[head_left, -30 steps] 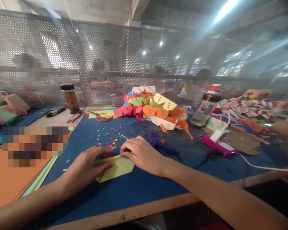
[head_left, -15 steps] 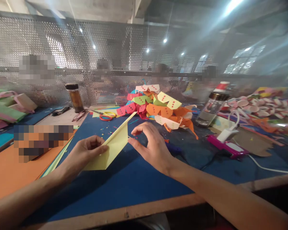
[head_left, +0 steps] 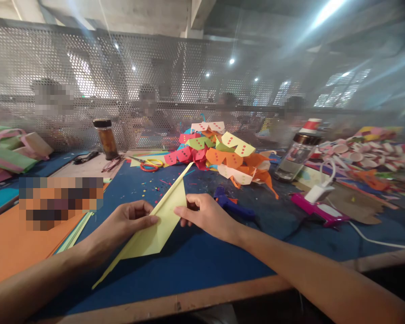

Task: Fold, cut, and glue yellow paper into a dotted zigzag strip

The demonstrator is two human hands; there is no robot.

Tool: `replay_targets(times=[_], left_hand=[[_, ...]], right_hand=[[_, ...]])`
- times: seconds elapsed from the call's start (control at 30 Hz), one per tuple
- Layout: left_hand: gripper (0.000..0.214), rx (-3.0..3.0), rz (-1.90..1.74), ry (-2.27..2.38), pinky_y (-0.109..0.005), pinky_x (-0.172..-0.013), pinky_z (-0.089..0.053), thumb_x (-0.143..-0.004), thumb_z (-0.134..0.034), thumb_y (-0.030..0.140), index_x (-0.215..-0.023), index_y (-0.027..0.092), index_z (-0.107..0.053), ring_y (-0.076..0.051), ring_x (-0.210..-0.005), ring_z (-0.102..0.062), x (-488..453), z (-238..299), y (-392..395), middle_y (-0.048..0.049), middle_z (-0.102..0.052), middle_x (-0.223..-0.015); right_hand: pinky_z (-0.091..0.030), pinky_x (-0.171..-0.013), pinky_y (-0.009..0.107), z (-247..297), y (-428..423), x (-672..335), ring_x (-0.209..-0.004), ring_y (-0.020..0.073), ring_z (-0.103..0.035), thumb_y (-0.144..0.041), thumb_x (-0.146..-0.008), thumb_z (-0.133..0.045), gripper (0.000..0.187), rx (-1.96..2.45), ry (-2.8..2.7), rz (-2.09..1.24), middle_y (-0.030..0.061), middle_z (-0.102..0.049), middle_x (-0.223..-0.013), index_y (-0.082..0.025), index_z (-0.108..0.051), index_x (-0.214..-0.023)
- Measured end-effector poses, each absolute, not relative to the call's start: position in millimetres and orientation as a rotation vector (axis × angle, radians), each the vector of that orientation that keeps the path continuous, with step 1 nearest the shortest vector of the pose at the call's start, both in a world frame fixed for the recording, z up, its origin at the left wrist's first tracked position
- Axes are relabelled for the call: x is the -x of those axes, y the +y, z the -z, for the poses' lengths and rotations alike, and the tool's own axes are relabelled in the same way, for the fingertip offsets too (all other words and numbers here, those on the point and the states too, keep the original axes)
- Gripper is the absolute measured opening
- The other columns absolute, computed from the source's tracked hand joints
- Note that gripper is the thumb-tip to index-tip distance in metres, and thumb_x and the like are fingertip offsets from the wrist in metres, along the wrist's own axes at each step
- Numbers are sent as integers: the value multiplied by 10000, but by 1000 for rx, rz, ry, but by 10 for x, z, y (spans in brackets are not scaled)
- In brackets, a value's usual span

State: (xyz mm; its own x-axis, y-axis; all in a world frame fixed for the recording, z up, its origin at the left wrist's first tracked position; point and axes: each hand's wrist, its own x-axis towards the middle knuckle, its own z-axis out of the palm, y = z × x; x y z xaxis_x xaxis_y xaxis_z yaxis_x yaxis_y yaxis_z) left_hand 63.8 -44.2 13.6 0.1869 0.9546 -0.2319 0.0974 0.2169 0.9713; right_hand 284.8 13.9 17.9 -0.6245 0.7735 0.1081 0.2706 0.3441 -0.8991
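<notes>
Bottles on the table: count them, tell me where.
2: a brown bottle at back left by the mesh screen, a clear bottle at back right. Clutter may hide others.

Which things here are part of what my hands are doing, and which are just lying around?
In use: yellow folded paper, held by left hand and right hand.
Lying about: scissors, glue gun, pile of paper shapes, jar, bottle, phone, orange sheets.

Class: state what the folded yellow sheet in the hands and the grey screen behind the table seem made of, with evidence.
Folded yellow sheet: likely thin matte paper; it holds sharp creases. Grey screen: probably perforated metal; regular round holes, dull sheen.
</notes>
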Motion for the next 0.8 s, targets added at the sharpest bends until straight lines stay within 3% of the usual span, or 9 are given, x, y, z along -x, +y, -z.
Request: replay_targets(times=[0.2,0.47,0.8], left_hand=[[396,-1191,-813,1238,-197,-484,-364,-707,-774,524,-719,174,-587,-103,-507,-551,-620,-97,-431,25,-648,-622],[389,-1171,-839,1286,-199,-464,-351,-650,-796,507,-710,181,-591,-109,-478,-537,-627,-147,-446,31,-647,-592],[399,-1169,-842,1248,-198,-472,-364,-682,-784,531,-716,181,-596,-111,-489,-548,-597,-61,-415,25,-657,-603]], right_hand=[[-392,-521,219,-158,161,-2869,-583,110,-563,-448,-869,-648,301,952,-2096,-1261,5,-664,-661,-167,-625,-763],[-421,-556,235,-169,165,-2867,-598,114,-567,-462,-876,-636,329,910,-2094,-1290,13,-671,-676,-180,-577,-717],[-393,-538,234,-163,161,-2879,-576,112,-543,-451,-891,-616,346,936,-2119,-1249,14,-671,-655,-186,-546,-679]])
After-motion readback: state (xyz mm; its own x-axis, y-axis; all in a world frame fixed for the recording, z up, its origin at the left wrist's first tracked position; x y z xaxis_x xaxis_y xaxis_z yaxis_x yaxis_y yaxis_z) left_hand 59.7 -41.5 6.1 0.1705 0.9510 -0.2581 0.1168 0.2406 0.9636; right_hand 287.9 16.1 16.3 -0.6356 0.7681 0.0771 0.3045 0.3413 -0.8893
